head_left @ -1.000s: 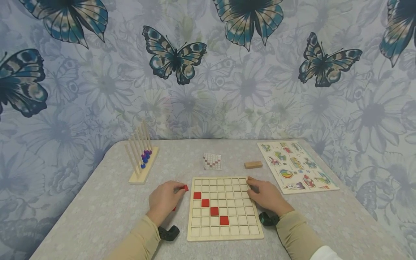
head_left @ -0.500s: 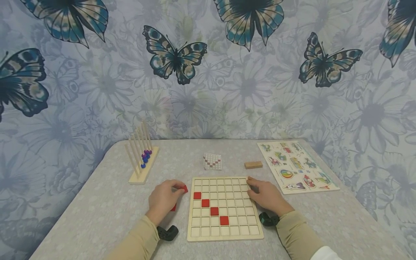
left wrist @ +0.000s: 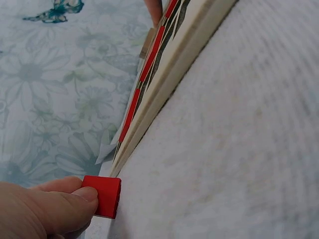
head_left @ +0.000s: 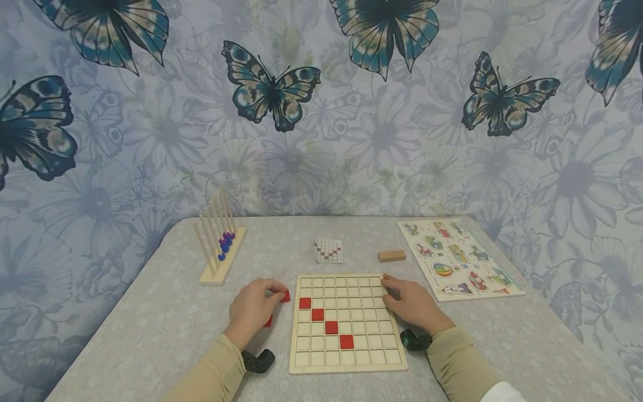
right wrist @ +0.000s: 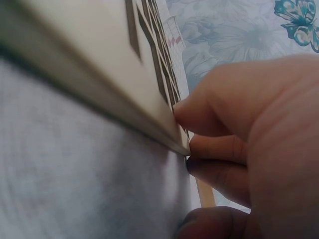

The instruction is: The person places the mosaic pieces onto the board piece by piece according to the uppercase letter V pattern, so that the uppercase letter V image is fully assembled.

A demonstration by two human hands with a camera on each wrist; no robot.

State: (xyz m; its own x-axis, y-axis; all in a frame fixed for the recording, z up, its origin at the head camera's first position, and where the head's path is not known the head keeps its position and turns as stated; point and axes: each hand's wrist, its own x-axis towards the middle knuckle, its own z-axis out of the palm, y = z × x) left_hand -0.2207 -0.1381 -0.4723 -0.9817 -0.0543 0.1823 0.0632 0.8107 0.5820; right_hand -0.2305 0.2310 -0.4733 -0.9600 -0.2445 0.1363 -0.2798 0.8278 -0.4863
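A wooden grid board (head_left: 351, 369) lies at the middle of the table, with several red square tiles (head_left: 331, 328) seated in its cells in a diagonal. Just left of the board, my left hand (head_left: 253, 307) pinches another red square tile (head_left: 286, 297) between thumb and fingers. That red tile (left wrist: 108, 196) is held at one side in the left wrist view, its face upright. One more red tile (head_left: 268, 321) shows partly from behind the left hand. My right hand (head_left: 416, 304) grips the board's right edge near the far corner, thumb on top and fingers against the side.
Behind the board stand a small pattern card (head_left: 329, 251) and a wooden block (head_left: 392, 256). A picture puzzle board (head_left: 427, 268) lies at the far right. At the far left is a wooden peg stand (head_left: 213, 277) with blue and purple beads (head_left: 223, 247).
The tile in my left hand has dipped slightly toward me and turned a little. More of the tile behind that hand shows. My right hand and the board have stayed put.
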